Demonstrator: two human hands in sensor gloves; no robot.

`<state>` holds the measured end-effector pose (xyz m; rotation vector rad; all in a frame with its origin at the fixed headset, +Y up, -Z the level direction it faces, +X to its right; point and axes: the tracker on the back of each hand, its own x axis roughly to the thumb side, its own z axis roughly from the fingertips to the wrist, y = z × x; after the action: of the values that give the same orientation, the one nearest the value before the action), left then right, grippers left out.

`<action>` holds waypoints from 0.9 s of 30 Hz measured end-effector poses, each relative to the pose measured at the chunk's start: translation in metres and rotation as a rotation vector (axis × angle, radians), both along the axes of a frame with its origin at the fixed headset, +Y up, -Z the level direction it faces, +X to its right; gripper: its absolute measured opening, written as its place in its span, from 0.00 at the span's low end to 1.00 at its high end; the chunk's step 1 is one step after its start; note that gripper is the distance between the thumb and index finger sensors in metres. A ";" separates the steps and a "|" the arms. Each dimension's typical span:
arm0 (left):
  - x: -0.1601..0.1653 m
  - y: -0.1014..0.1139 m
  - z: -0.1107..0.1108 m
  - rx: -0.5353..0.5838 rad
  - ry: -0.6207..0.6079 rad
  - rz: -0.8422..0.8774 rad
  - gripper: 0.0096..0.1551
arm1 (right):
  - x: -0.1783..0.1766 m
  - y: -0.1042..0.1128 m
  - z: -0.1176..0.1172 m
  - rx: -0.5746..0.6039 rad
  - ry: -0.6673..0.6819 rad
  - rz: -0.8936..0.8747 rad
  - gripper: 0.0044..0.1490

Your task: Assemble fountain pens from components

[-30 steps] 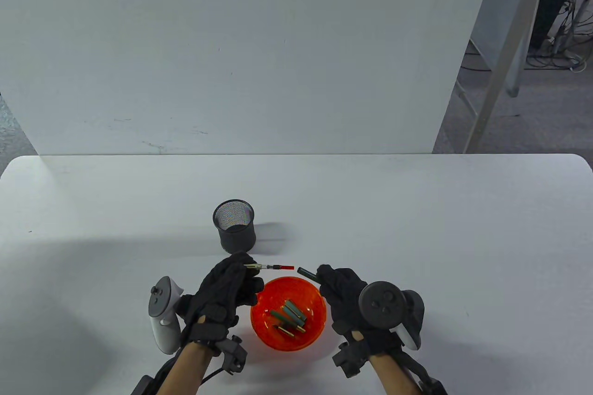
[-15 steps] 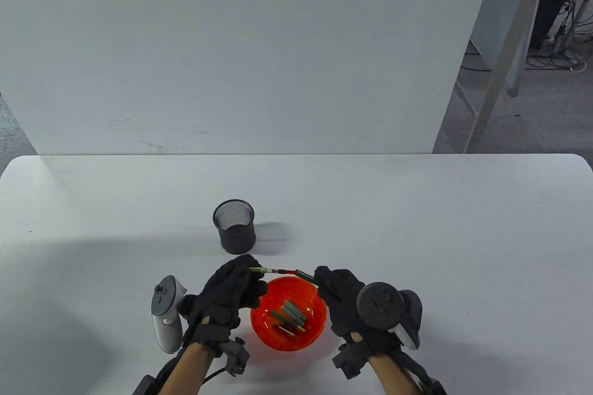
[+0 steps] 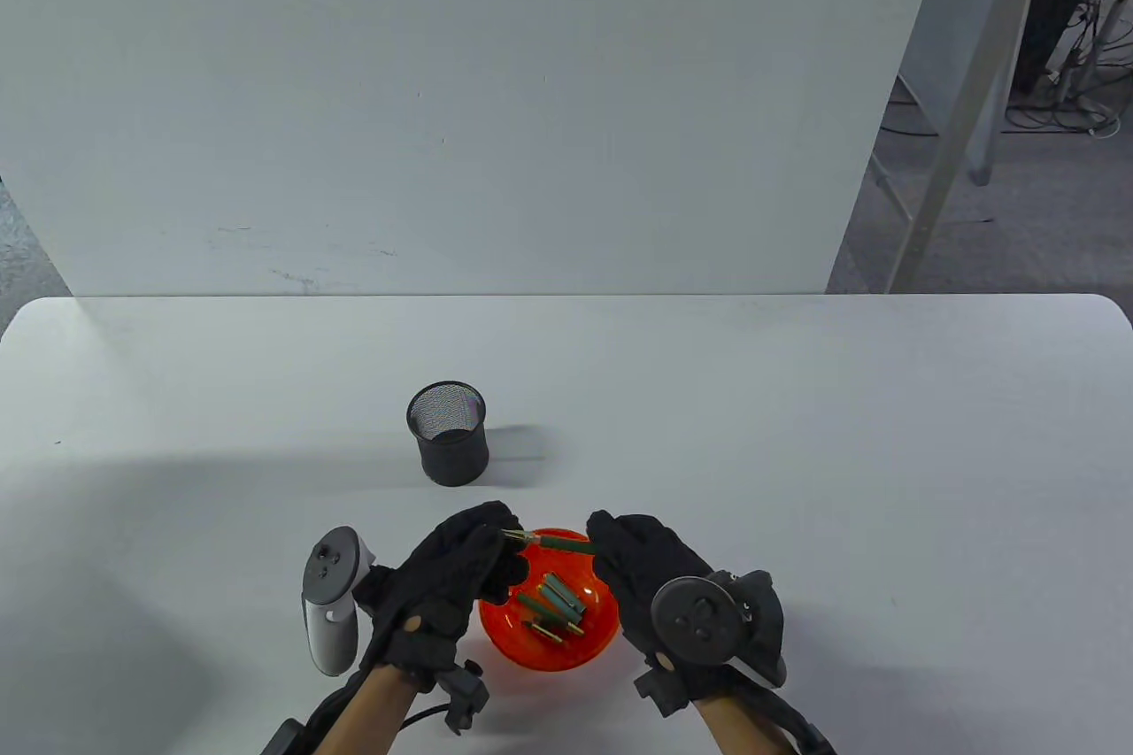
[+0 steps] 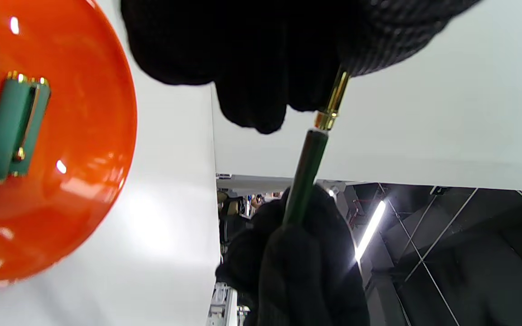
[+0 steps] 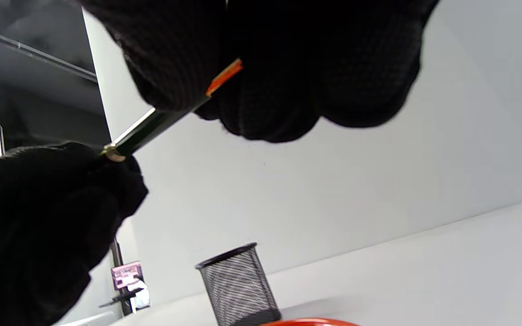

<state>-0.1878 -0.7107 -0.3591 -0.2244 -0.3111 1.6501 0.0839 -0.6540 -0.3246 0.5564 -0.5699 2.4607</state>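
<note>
My left hand (image 3: pixel 501 539) pinches the gold nib section (image 3: pixel 519 535) of a fountain pen. My right hand (image 3: pixel 604 544) grips the dark green barrel (image 3: pixel 563 543), which meets the section end to end, just above the orange bowl's far rim. In the left wrist view my left fingers (image 4: pixel 252 68) hold the gold section (image 4: pixel 333 102), and the barrel (image 4: pixel 306 176) runs down into my right hand (image 4: pixel 306 267). In the right wrist view my right fingers (image 5: pixel 265 72) hold the barrel (image 5: pixel 152 127), with my left hand (image 5: pixel 39 217) at its other end.
The orange bowl (image 3: pixel 595 633) between my wrists holds several green and gold pen parts (image 3: pixel 553 603); it also shows in the left wrist view (image 4: pixel 75 149). A black mesh pen cup (image 3: pixel 448 433) stands just beyond the hands and shows in the right wrist view (image 5: pixel 238 285).
My hands have come together and drawn back over the bowl. The green barrel has slid over the red cartridge, which is now hidden.
</note>
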 end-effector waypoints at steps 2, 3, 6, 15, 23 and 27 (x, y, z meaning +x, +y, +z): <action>0.001 0.000 0.001 -0.011 0.010 0.021 0.23 | 0.001 -0.001 -0.001 0.000 0.006 -0.016 0.27; 0.002 0.000 0.001 -0.006 0.002 0.019 0.23 | 0.001 -0.002 -0.001 -0.009 0.009 -0.035 0.27; 0.001 -0.001 0.000 -0.007 -0.002 0.011 0.23 | 0.004 -0.004 -0.003 -0.035 0.009 -0.073 0.28; 0.005 -0.003 0.001 -0.033 -0.037 0.061 0.23 | 0.019 -0.019 -0.017 -0.242 0.070 -0.450 0.33; 0.013 -0.004 0.005 -0.066 -0.060 0.113 0.23 | 0.029 -0.027 -0.023 -0.324 0.097 -0.602 0.40; 0.008 -0.007 0.003 -0.077 -0.032 0.101 0.23 | 0.028 -0.032 -0.025 -0.403 0.161 -0.612 0.51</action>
<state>-0.1794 -0.7173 -0.3556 -0.2974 -0.2878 1.7611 0.1123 -0.6863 -0.3495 0.3432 -0.1334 1.8536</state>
